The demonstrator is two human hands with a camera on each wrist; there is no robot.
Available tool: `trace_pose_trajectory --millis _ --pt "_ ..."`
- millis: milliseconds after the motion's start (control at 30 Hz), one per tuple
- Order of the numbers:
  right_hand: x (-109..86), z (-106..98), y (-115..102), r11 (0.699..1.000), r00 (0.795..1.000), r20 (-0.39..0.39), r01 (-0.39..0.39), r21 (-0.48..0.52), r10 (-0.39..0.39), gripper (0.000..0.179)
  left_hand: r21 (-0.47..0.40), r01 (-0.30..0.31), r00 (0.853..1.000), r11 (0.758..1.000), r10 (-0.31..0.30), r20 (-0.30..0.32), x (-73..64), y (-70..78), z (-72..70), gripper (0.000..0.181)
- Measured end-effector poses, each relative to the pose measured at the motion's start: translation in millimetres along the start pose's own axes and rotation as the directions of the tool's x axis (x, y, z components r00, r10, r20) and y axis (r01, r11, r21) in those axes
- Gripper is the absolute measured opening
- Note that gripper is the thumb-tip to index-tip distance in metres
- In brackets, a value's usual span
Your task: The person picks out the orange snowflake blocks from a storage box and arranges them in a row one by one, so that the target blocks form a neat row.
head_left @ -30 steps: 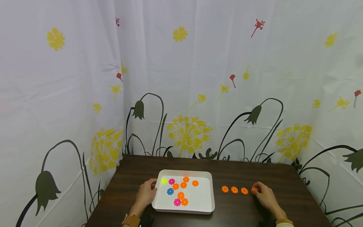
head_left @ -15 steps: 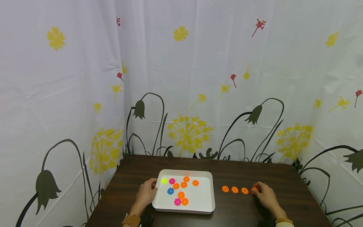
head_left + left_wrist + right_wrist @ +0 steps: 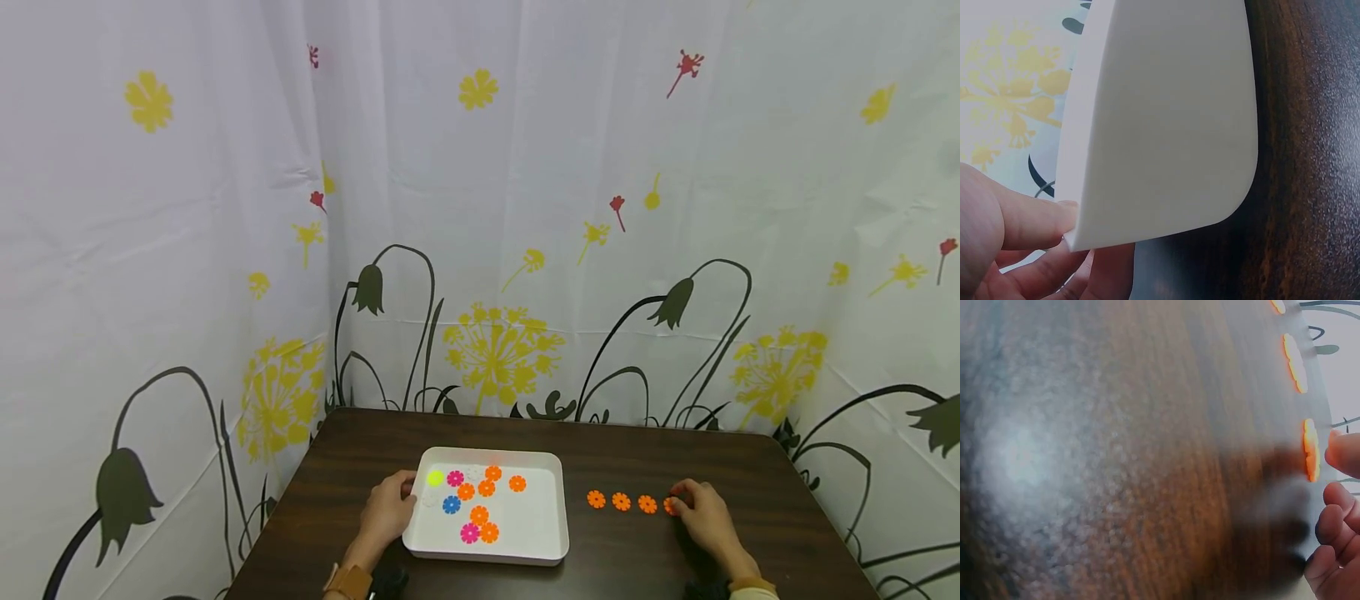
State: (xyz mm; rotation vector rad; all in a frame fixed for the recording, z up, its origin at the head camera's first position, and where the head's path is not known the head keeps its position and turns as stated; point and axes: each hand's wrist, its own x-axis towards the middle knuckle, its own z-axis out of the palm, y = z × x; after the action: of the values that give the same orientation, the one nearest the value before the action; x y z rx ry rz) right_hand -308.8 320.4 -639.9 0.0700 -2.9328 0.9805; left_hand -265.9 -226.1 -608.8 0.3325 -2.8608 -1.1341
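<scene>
Left hand (image 3: 386, 508) in a pinch on the white tray (image 3: 528, 521), right hand (image 3: 705, 518) loose, empty beside an orange disc (image 3: 1312, 453)

The white, round-cornered tray (image 3: 540, 529) is gripped at its left wall by the left hand (image 3: 386, 510). Orange, pink, blue and yellow discs (image 3: 517, 483) are scattered inside, some touching. To its right, four orange discs (image 3: 621, 502) are set in a spaced row, the last partly covered by the right hand (image 3: 705, 518).

White flower-print curtain (image 3: 555, 167), dark wood-grain table (image 3: 600, 458)
</scene>
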Motion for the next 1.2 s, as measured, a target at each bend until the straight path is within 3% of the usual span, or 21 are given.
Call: trace_pose_trajectory --millis 467,733,1200 --pt "4.6 -1.5 -34.0 0.994 0.991 -0.077 0.113 0.008 -0.112 0.015 -0.003 0.004 1.000 1.000 -0.004 0.004 -1.4 1.5 -2.5 0.040" --pt "10.9 4.4 -59.0 0.975 0.963 -0.166 0.222 0.029 -0.214 0.015 -0.009 0.003 1.000 1.000 -0.003 -0.002 -2.9 -0.1 -2.6 0.039" --pt "21.4 14.9 -104.9 0.954 0.948 -0.189 0.280 0.108 -0.257 0.016 -0.005 -0.002 1.000 1.000 0.002 -0.012 -4.5 2.3 -1.9 0.038"
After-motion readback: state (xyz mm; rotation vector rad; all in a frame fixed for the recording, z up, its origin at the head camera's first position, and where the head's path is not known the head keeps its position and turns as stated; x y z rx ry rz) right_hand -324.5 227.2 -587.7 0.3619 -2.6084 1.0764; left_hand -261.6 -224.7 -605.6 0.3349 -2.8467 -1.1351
